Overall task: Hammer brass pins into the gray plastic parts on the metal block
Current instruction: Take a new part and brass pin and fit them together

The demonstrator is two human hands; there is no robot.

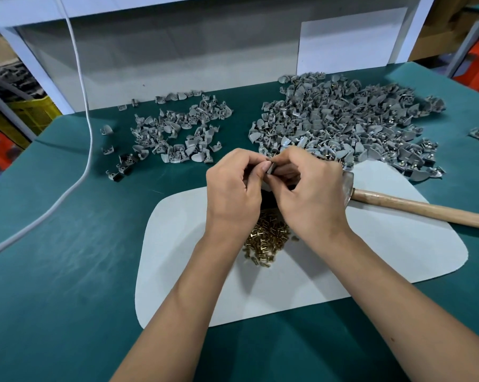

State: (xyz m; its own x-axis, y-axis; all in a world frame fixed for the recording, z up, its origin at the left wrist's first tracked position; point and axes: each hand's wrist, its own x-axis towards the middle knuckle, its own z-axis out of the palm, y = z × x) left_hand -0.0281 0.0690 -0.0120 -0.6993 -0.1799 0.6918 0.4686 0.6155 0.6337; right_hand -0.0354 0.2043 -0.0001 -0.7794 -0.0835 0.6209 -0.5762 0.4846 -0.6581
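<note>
Both hands meet over the middle of the table: the left hand [234,186] and the right hand [307,188] curl their fingertips together and pinch a small gray plastic part [270,169] between them, held up above a dark block [268,199] that is mostly hidden under the palms. Just below the wrists lies a loose heap of short, shiny brass pins [266,241] with flat heads, spread on a smooth, pale gray mat with rounded corners [370,257]. A hammer with a worn metal head and a light wooden handle [414,206] rests on the mat to the right, untouched. Further back on the teal felt-like table [67,244], a big mound of curved gray plastic parts [343,122] sits at right, and a thinner scatter of the same gray parts [177,133] at left. A white cable [86,128] trails down the left side.
</note>
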